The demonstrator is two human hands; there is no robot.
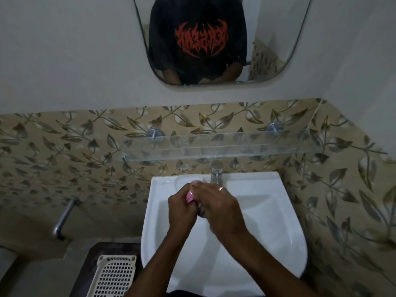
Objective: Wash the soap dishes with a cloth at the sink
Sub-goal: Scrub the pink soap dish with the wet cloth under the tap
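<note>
Both hands meet over the sink (267,185), just below the tap (216,171). The left hand (182,209) grips 1 pink soap dish (189,197). The right hand (220,207) lies over the dish, and whether it holds a cloth cannot be told. This looks like the scrubbing step. Next, the dish likely needs turning and rinsing.

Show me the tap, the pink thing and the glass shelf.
tap (216,170), head view, its metal body.
pink soap dish (189,196), head view, its visible pink edge.
glass shelf (246,150), head view, the clear pane.
</note>
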